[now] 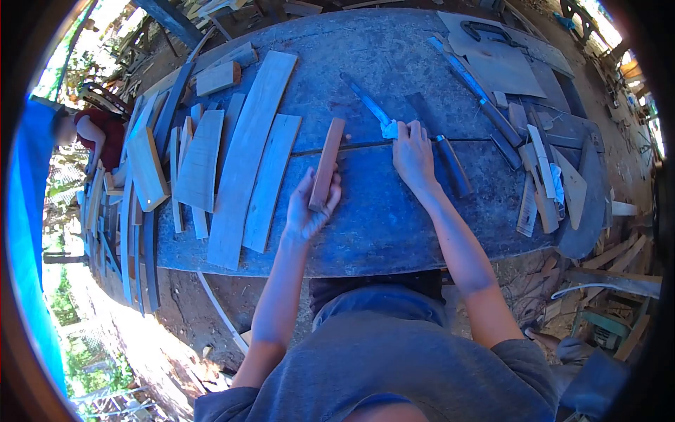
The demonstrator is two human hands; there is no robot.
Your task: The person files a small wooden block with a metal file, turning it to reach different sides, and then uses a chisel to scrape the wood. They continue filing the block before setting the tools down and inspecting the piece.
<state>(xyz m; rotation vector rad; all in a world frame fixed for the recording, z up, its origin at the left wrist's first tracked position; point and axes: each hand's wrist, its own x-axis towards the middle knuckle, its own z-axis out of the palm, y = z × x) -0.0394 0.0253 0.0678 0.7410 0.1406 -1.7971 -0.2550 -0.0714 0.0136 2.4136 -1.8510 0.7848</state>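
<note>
My left hand (313,204) is wrapped round the lower end of a reddish-brown wooden block (328,158), which tilts up away from me above the workbench (380,232). My right hand (413,155) is closed, its fingertips at the pale-wrapped end of a long narrow blade (368,100) that points to the far left. Just right of that hand lies a tool with a dark wooden handle (455,169) and a metal collar; its broad dark blade reaches up behind my fingers.
Several boards (253,155) lie along the bench's left side, with a small wood block (218,78) behind. A long saw-like tool (471,81), a clamp (492,32) and wood offcuts (541,176) lie at the right. Another person (98,137) is at the far left.
</note>
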